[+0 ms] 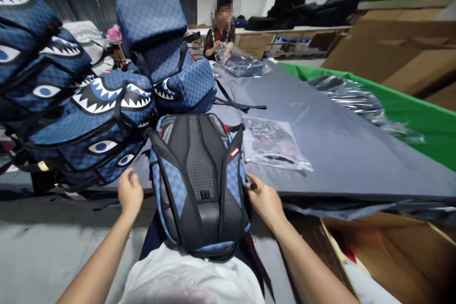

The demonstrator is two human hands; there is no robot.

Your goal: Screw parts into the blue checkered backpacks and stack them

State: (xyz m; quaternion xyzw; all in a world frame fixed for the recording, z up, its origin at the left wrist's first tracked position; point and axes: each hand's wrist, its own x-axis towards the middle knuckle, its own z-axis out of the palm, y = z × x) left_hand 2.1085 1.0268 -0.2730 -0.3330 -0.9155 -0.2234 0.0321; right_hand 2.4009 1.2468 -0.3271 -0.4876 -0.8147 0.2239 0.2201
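Backpack lies back panel up between two bare hands

The backpack (204, 161) rests with its shoulder straps facing up, its upper part on the grey table (342, 152) and its lower end over the table's near edge. Just left of the backpack, apart from it, the left hand (130, 193) is empty, its fingers loosely curled and parted. At the backpack's right side, the right hand (265, 198) pinches a small dark and yellow item (253, 187) between thumb and fingers; whether it touches the fabric, I cannot tell. Left of the backpack are piled blue checkered bags (96, 114) with shark mouths and eyes. To its right lies a flat clear packet (274, 145). Beyond it, a person (223, 33) handles a plastic-wrapped bag (244, 64).
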